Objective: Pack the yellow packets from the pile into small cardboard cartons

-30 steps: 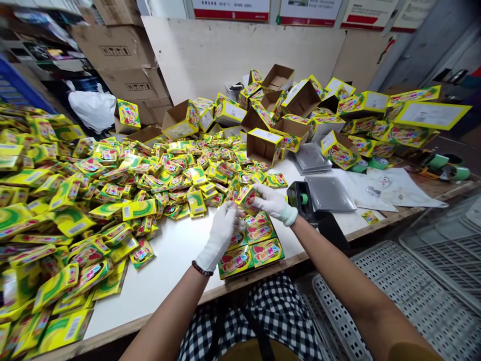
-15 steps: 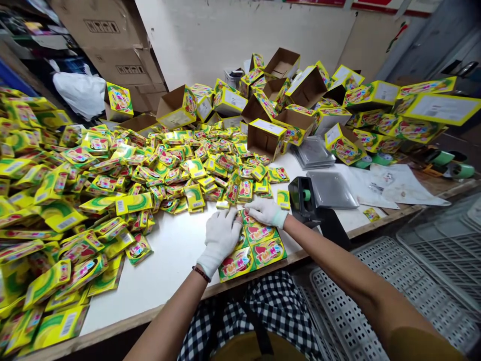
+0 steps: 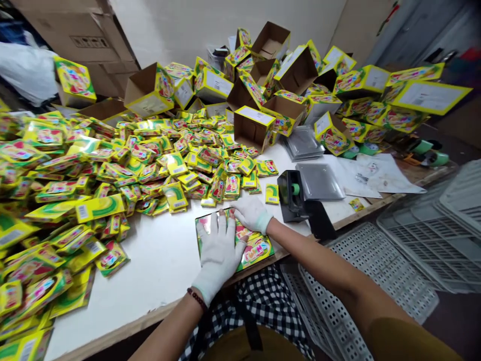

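Observation:
Several small yellow-and-green boxes (image 3: 259, 246) lie face up, side by side, in a flat block at the table's front edge. My left hand (image 3: 220, 245), in a white glove with bare fingertips showing, rests flat over the block's left part with its fingers spread. At the block's far edge, my right hand (image 3: 250, 213), gloved too, lies with its fingers stretched to the left, close to the left fingertips. The boxes under both hands are partly hidden. A single small yellow box (image 3: 271, 194) lies just beyond my right hand, beside a black tape dispenser (image 3: 291, 198).
A big heap of small boxes (image 3: 150, 170) covers the table's left and middle. Open display cartons (image 3: 255, 128) are piled behind it. Clear plastic trays (image 3: 319, 181) lie right of the dispenser. Grey plastic crates (image 3: 376, 260) stand below the table at right.
My left hand has spread out and now lies flatter over the left boxes. My right hand stays at the block's far edge. The camera view has shifted, so the scene sits further left.

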The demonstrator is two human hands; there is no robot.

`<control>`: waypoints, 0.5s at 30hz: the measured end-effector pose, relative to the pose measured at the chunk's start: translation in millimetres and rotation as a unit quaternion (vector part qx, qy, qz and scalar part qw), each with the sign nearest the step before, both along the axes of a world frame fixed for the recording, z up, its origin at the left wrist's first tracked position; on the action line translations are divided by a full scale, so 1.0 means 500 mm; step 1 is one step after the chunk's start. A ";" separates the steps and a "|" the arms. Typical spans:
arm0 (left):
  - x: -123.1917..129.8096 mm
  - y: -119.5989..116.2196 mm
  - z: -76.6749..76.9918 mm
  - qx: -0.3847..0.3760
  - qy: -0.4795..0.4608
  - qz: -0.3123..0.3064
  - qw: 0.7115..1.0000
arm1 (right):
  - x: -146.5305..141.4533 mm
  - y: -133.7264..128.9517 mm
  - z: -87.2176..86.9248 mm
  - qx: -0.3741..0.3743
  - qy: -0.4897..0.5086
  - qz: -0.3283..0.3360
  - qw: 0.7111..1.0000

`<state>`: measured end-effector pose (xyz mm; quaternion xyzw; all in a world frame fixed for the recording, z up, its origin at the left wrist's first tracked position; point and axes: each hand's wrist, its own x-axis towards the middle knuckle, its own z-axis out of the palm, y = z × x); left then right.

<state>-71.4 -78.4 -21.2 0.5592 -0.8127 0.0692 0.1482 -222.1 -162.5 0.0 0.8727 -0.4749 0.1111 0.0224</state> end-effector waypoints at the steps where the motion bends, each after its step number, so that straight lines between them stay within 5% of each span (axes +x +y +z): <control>1: -0.001 -0.001 -0.003 -0.003 -0.003 -0.008 1.000 | 0.001 -0.002 0.002 0.004 -0.007 -0.002 1.000; 10: 0.038 -0.063 0.009 -0.020 -0.036 -0.056 0.998 | 0.022 -0.013 0.003 0.020 -0.099 -0.048 0.994; 13: 0.039 -0.072 0.012 -0.026 -0.061 -0.061 0.996 | -0.048 -0.020 0.025 0.021 -0.277 -0.046 0.960; 15: 0.039 -0.073 0.009 -0.033 -0.068 -0.062 0.995 | -0.149 -0.018 0.055 0.002 -0.411 -0.099 0.906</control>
